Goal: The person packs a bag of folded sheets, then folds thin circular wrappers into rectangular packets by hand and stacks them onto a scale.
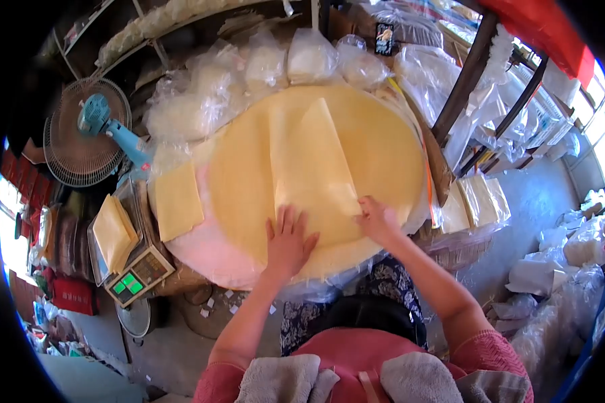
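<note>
A stack of large, round, thin yellow sheets [383,144] covers the table in front of me. On it, one thin yellow sheet [312,158] is folded into a long strip, with a loose flap standing slightly up on its right side. My left hand [288,238] lies flat with fingers spread, pressing on the strip's near left part. At the lower right corner of the flap, my right hand [378,220] has its fingers closed on the edge of the sheet. Left of the stack lies a folded yellow sheet [177,201].
A digital scale [141,275] with a green display carries folded yellow sheets [113,232] at the left. Behind it stands a fan [87,134]. Filled plastic bags [312,57] line the table's far side. Packed sheets [480,201] lie at the right, beside a dark post [467,80].
</note>
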`<state>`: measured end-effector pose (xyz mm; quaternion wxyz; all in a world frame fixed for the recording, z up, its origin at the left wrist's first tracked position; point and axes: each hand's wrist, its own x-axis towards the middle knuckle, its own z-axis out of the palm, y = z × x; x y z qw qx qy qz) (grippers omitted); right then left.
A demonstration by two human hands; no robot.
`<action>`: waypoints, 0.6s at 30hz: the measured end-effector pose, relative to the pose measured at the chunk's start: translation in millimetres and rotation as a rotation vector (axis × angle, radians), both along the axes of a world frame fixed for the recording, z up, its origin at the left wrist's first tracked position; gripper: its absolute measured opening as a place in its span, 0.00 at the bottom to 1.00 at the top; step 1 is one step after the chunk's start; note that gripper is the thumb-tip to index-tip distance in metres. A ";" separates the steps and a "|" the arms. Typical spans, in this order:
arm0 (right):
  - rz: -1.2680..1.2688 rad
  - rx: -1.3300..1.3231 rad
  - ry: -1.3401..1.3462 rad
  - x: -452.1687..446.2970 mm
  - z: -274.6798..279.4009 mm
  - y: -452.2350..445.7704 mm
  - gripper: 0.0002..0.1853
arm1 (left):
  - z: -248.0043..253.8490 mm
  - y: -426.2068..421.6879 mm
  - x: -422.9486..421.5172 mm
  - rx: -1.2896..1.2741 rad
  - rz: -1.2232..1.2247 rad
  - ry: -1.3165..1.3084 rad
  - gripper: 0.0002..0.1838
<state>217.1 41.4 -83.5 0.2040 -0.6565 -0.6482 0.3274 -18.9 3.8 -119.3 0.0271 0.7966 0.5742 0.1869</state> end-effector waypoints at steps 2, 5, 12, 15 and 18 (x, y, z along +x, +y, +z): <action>0.073 0.289 -0.249 -12.4 1.1 -9.5 0.27 | -9.9 0.1 2.9 -0.002 -0.002 0.035 0.33; 0.357 0.638 -0.226 -25.0 -10.2 -1.9 0.33 | -10.7 0.7 2.5 0.024 -0.005 0.037 0.32; 0.443 0.651 -0.391 -34.3 -41.8 10.3 0.31 | 11.2 19.2 4.0 -0.047 0.000 0.043 0.34; 0.474 0.561 -0.332 -31.1 -34.9 15.0 0.31 | -1.9 26.0 1.0 -0.002 -0.026 0.056 0.33; 0.541 0.612 -0.374 -27.4 -18.9 14.0 0.31 | 1.7 34.4 -0.5 -0.025 -0.026 0.029 0.28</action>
